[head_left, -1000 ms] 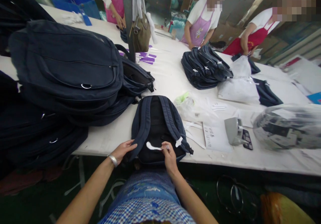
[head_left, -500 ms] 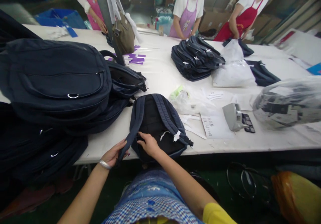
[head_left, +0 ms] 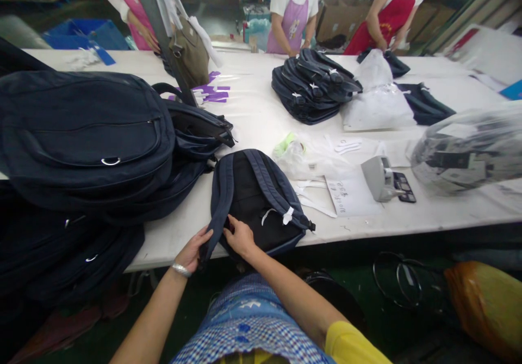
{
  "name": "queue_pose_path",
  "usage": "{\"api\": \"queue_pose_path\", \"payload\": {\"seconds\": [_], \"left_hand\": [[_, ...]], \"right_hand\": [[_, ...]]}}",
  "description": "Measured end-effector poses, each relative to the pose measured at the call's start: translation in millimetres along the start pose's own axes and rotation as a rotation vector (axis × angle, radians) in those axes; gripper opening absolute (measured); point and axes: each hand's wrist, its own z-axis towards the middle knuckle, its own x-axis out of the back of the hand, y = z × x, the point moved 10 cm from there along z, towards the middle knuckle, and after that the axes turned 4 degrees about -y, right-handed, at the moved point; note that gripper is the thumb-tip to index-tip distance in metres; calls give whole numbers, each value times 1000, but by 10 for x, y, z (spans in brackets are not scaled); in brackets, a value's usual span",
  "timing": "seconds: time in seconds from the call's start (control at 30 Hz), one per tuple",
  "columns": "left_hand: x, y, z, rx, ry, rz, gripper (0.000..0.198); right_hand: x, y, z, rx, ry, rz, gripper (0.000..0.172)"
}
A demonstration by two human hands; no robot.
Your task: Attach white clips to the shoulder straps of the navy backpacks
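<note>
A dark navy backpack (head_left: 274, 241) lies with its black back panel up at the table's front edge. My left hand (head_left: 194, 249) is closed around the lower part of its left shoulder strap (head_left: 222, 195), lifting it a little off the panel. Close beside it, my right hand (head_left: 240, 236) rests over the panel, thumb and forefinger pinched at the strap's inner edge. What lies between those fingertips is too small to make out. The other shoulder strap (head_left: 265, 182) runs down the panel to a white tag (head_left: 287, 215) near the lower right corner.
Large navy backpacks (head_left: 85, 136) are piled at my left. Ahead are another backpack stack (head_left: 312, 89) and a white plastic bag (head_left: 377, 103). A grey tape-dispenser-like device (head_left: 377, 178), a paper with handwriting (head_left: 350, 198) and a clear bag (head_left: 468, 157) lie right. Co-workers stand across the table.
My left hand has moved slightly right with the strap, closer to my right hand. The right hand stays at nearly the same spot on the backpack. The camera view has tilted slightly.
</note>
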Motion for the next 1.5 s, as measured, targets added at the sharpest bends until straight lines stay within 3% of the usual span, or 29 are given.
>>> {"api": "queue_pose_path", "payload": {"seconds": [0.13, 0.27, 0.43, 0.53, 0.6, 0.73, 0.87, 1.03, 1.13, 1.27, 1.33, 1.43, 1.5], "left_hand": [[-75, -46, 37, -16, -32, 42, 47], [35, -94, 149, -123, 73, 107, 56], [154, -152, 271, -202, 200, 239, 56], [68, -65, 308, -234, 162, 442, 44], [-20, -7, 332, -252, 92, 554, 39], [-90, -11, 373, -231, -6, 603, 40], [-126, -6, 343, -278, 29, 630, 33], [-302, -32, 312, -357, 21, 650, 36], [-294, -120, 363, -332, 15, 588, 44], [-67, -262, 437, -208, 135, 464, 55], [-64, -309, 470, -169, 99, 402, 56], [-139, -331, 512, -153, -1, 339, 53], [-138, -336, 523, -147, -8, 330, 50]], "right_hand": [[-72, 51, 21, -21, -27, 202, 19], [-169, 29, 69, 11, -121, 530, 23], [-95, 85, 142, 64, -139, 459, 23], [-23, 153, 218, 61, -111, 378, 18], [-44, 168, 243, 39, -155, 450, 19], [-107, 186, 122, -97, -266, 752, 40], [-30, 111, -39, -74, -274, 827, 49], [83, 130, 58, -32, -133, 668, 42], [178, 116, 95, 14, -154, 498, 40], [756, 168, 10, 101, -22, -11, 29], [1056, 227, -28, 114, 33, -348, 35], [1255, 380, 8, 74, -26, -738, 43], [1266, 409, 54, 75, -82, -836, 36]]}}
